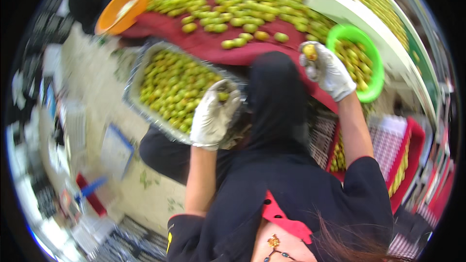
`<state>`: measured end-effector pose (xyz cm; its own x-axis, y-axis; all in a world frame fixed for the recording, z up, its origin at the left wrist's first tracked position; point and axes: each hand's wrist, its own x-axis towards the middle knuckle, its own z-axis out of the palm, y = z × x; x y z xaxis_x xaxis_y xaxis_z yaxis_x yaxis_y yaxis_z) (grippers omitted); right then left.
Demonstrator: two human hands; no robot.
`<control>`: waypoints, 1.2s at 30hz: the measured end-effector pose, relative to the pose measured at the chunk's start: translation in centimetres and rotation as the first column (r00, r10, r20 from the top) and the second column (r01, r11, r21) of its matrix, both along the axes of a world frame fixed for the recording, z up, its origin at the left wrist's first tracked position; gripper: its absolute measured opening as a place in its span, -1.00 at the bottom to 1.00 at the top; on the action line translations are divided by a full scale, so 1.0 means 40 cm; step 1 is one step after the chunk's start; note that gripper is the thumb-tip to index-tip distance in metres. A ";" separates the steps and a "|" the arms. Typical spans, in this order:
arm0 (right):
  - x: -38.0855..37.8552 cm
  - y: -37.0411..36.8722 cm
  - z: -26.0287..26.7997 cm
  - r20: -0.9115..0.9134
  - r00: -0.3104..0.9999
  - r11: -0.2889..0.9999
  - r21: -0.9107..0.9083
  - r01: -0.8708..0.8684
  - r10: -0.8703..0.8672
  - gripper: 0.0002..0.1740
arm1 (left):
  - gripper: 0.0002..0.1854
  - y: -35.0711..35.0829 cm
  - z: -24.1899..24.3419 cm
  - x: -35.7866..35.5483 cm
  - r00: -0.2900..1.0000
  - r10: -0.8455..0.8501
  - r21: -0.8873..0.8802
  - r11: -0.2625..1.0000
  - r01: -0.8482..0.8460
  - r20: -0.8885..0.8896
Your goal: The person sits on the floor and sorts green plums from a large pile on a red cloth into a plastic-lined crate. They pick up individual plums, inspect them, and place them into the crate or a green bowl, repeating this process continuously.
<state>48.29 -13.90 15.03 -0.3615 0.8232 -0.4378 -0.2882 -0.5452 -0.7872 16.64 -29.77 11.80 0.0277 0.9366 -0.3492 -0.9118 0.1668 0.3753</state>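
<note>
Both my hands wear white work gloves. My left hand is over the near right corner of a plastic-lined crate full of green fruits that look like jujubes. Its curled fingers hold a green fruit, partly hidden by the glove. My right hand grips a yellow fruit with brownish patches between thumb and fingers. It is raised just left of a bright green plastic basin, which contains yellower fruits. Loose green fruits cover much of the red cloth ahead.
An orange basin sits at the far left of the cloth. A white-sided chute or tray runs along the right. Red baskets with fruit stand beside my right arm. A dustpan lies on the floor at left.
</note>
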 end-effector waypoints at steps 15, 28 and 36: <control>0.504 -0.551 0.020 -0.192 0.830 0.806 0.204 0.556 -0.524 -0.30 | -0.44 -0.090 0.048 0.601 -0.216 0.619 -0.130 0.181 0.975 -0.755; 0.418 -0.458 0.026 0.298 0.850 0.898 0.220 0.382 -0.435 -0.54 | -0.62 -0.053 0.055 0.515 -0.145 0.225 -0.069 0.314 0.947 -0.964; 0.121 -0.348 0.077 0.689 0.717 0.690 0.570 -0.445 -0.107 -0.45 | -0.17 -0.002 0.081 0.377 0.609 -0.704 -0.045 0.667 0.744 -0.365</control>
<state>53.11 -27.83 18.11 -0.3905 0.9203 0.0247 0.4589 0.2178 -0.8614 31.73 -29.83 15.04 0.6177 0.6904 -0.3766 -0.3281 0.6615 0.6744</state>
